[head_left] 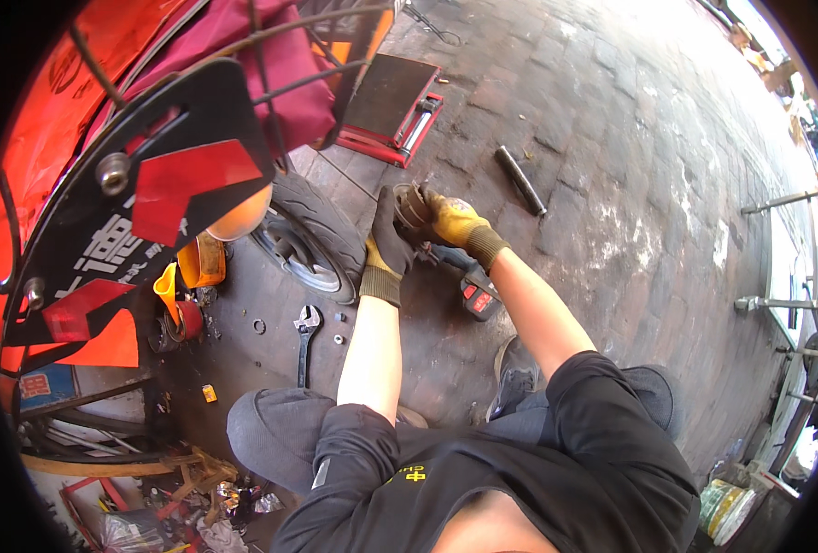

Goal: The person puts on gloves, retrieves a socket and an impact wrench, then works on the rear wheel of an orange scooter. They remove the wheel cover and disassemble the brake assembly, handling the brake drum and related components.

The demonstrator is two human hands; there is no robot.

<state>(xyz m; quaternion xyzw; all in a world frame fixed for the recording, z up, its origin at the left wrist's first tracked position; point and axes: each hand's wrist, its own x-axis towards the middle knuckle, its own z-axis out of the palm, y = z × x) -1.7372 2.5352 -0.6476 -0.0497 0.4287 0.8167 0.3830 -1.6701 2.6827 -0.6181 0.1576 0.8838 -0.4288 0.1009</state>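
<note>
Both my hands wear yellow-and-dark work gloves and meet beside a small black-tyred wheel. Between them is a round, brownish metal part with a ringed rim; its exact kind is unclear. My left hand closes on its left side, close against the tyre. From the right, the fingers of my right hand wrap around the same part. Beneath my right wrist lies a cordless power tool, its black-and-red battery pack showing and its front end hidden by my hands.
An adjustable wrench lies left of my left forearm, with a nut and a ring nearby. A dark metal tube rests on the paving. Beyond my hands sits a red-edged tool case. A wire basket overhangs the left.
</note>
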